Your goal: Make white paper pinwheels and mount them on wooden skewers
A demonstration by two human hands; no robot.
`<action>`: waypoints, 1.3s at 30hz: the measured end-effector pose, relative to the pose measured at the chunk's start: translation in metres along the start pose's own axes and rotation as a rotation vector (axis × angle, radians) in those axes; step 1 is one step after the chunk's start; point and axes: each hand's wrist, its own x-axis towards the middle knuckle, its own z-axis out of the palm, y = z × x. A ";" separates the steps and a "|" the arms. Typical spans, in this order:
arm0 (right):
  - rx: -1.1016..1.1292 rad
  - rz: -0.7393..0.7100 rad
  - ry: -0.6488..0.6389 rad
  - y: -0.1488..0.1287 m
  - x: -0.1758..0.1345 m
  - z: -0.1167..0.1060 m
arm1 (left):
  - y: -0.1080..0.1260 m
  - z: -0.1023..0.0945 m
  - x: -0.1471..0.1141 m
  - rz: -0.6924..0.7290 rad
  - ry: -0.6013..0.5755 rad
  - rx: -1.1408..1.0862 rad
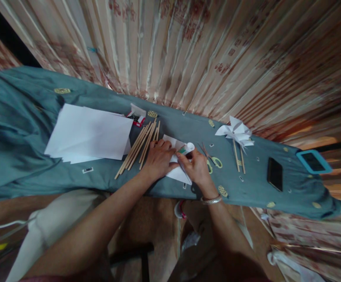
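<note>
Just right of the pale wooden sticks (138, 147), the left hand (158, 157) rested, fingers loosely bent and unclenched, on a small white paper (176, 175), which lay on the blue-green cloth (173, 123), plain, partly covered, its lower right corner sharp. Above it, the right hand's (196, 166) fingers gripped a white, green-banded tube (189, 147).

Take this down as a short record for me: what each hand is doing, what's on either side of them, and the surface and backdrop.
Left hand: resting on white paper
Right hand: holding a white tube over that paper
Right wrist: silvery bracelet
Left of hands: wooden sticks, paper stack, small open box
Right of hands: scissors, white paper pinwheels, dark phone, blue-framed device
Surface: grey-green cloth
Backdrop: patterned curtain
</note>
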 end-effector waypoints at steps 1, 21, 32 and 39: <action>0.014 0.023 0.025 0.002 0.001 -0.003 | 0.000 -0.001 0.000 -0.002 -0.007 0.003; 1.435 0.431 -0.009 -0.015 0.010 -0.010 | -0.003 -0.023 0.004 -0.618 0.116 -1.612; 1.356 0.386 -0.068 -0.024 0.005 -0.006 | -0.005 -0.026 0.004 -0.569 0.090 -1.540; 1.219 0.373 -0.110 -0.021 0.005 -0.009 | -0.008 -0.029 0.001 -0.586 0.189 -1.641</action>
